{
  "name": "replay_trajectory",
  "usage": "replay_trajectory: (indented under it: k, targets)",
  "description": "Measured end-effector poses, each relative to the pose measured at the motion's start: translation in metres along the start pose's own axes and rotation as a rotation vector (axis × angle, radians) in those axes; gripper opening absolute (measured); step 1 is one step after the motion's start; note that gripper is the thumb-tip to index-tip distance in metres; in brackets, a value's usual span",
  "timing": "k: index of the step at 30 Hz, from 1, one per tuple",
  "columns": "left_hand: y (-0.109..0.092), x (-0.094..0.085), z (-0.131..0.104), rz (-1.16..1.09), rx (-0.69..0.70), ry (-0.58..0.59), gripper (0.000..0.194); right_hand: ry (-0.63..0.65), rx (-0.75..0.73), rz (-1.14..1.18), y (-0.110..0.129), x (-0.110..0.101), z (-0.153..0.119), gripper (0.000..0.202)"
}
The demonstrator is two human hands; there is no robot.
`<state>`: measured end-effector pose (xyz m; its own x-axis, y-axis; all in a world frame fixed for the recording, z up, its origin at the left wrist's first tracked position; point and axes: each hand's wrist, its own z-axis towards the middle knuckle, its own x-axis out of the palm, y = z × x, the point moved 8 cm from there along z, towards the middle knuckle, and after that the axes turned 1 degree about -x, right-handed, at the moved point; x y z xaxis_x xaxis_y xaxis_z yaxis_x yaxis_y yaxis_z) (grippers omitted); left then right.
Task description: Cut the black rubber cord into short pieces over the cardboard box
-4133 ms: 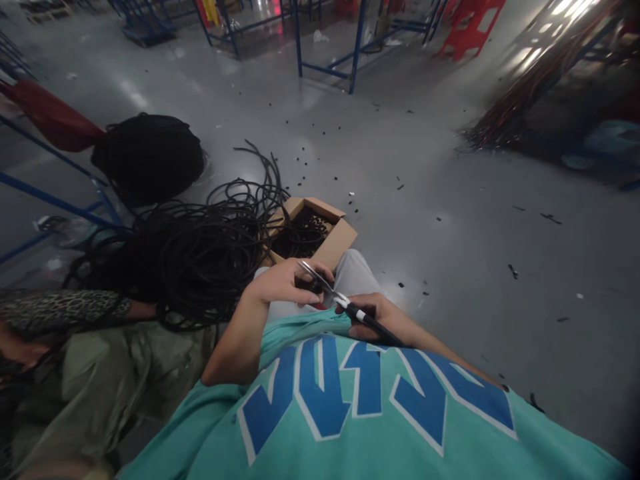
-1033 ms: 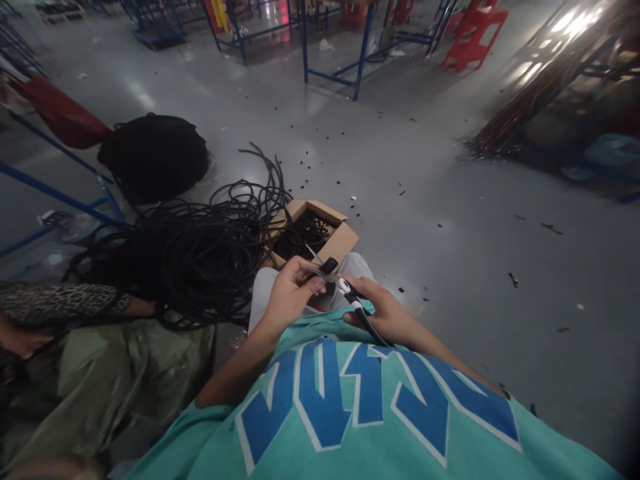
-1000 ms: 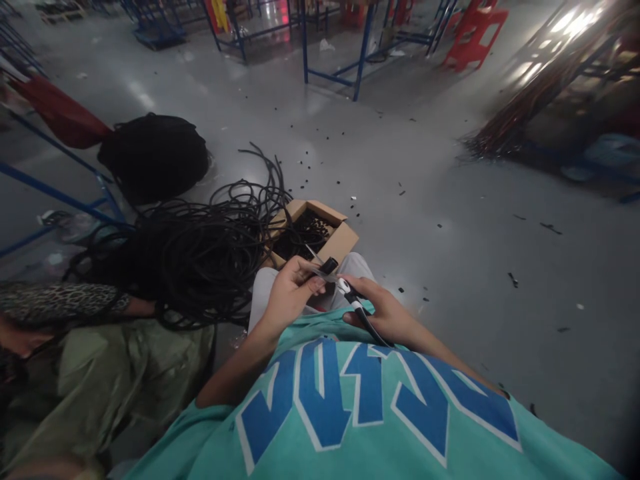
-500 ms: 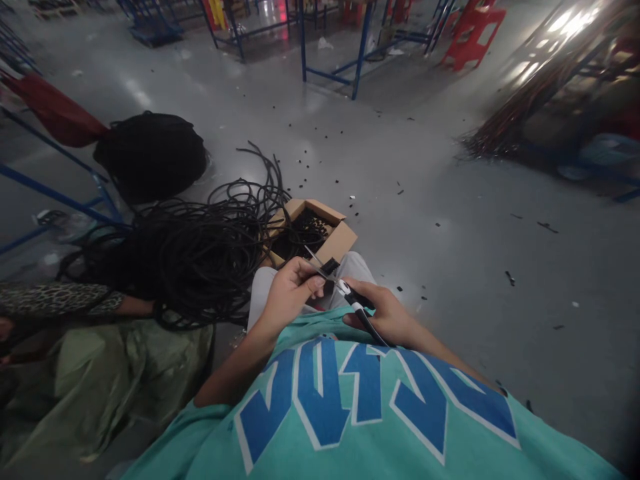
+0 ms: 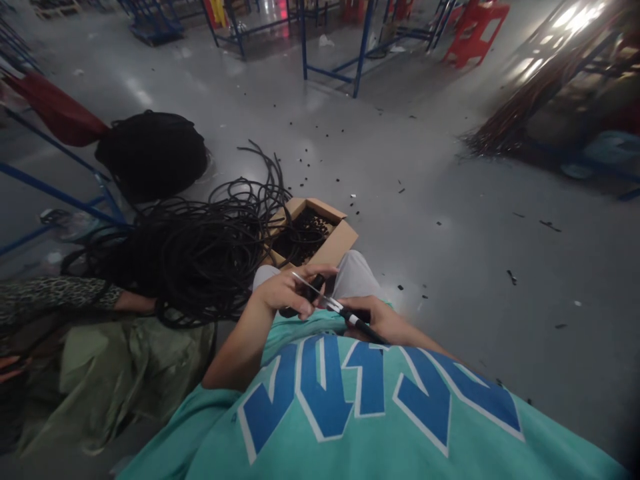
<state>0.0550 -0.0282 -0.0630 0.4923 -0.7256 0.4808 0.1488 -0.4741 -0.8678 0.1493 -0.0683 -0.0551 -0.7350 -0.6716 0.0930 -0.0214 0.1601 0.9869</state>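
My left hand [image 5: 281, 291] is closed on a short black tube [image 5: 316, 284], one end of which stands up between finger and thumb. More black material shows under the palm. My right hand [image 5: 381, 317] grips the dark handles of a pair of scissors [image 5: 334, 304], whose silver blades point left across the black tube. Whether the blades touch the tube I cannot tell. Beyond my knees sits an open cardboard box [image 5: 336, 245] holding many small black pieces. A tangled heap of black cord [image 5: 200, 253] lies left of the box, some strands hanging into it.
A big black bundle [image 5: 151, 155] stands behind the cord. Another person's forearm [image 5: 135, 302] reaches in at the left, near a greenish sheet [image 5: 115, 367]. Small black scraps dot the grey floor [image 5: 450, 280]. Blue metal frames [image 5: 357, 53] and a red stool [image 5: 475, 33] are farther off.
My left hand has turned and come closer to me, its index finger now stretched across. The black tube is tilted differently. The scissors have shifted slightly left and lower.
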Motion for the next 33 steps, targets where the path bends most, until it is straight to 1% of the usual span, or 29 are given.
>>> replay_trajectory:
  k: [1, 3, 6, 11, 15, 17, 20, 23, 26, 28, 30, 31, 33]
  targets:
    - [0.0, 0.0, 0.0, 0.02, -0.015, 0.029, 0.07, 0.006, 0.008, 0.019, -0.002, 0.001, 0.0, 0.038]
    - [-0.002, -0.001, 0.0, 0.066, -0.018, 0.036, 0.059, 0.004, 0.028, 0.04, -0.006, 0.001, 0.001, 0.038]
    - [-0.006, -0.005, -0.002, 0.138, -0.021, -0.035, 0.047, 0.007, 0.048, 0.058, -0.01, 0.0, 0.0, 0.038]
    - [-0.011, -0.011, -0.01, 0.303, -0.08, -0.147, 0.05, 0.028, 0.045, 0.026, -0.01, -0.001, 0.0, 0.032]
    - [-0.025, -0.013, -0.016, 0.522, -0.093, -0.219, 0.047, 0.044, 0.054, 0.037, -0.015, -0.001, 0.001, 0.031]
    - [-0.032, -0.014, -0.02, 0.579, -0.079, -0.271, 0.047, 0.038, 0.073, 0.037, -0.019, -0.002, 0.001, 0.033]
    - [-0.034, -0.021, -0.026, 0.557, -0.07, -0.368, 0.048, 0.046, 0.073, -0.01, -0.019, -0.003, 0.002, 0.034]
    - [-0.028, -0.023, -0.029, 0.436, -0.073, -0.411, 0.049, 0.06, 0.063, -0.063, -0.015, -0.005, 0.004, 0.031]
    - [-0.02, -0.025, -0.029, 0.282, -0.054, -0.464, 0.049, -0.004, 0.036, -0.164, -0.013, -0.014, 0.008, 0.031]
    - [-0.018, -0.034, -0.028, 0.227, -0.001, -0.546, 0.049, -0.072, 0.027, -0.217, -0.016, -0.021, 0.01, 0.035]
    - [-0.021, -0.05, -0.024, 0.214, 0.073, -0.643, 0.05, -0.155, 0.059, -0.21, -0.025, -0.03, 0.011, 0.04]
    - [-0.023, -0.062, -0.021, 0.217, 0.11, -0.695, 0.05, -0.194, 0.081, -0.196, -0.031, -0.034, 0.01, 0.043]
    - [-0.031, -0.092, -0.013, 0.248, 0.163, -0.793, 0.049, -0.27, 0.131, -0.181, -0.043, -0.041, 0.008, 0.049]
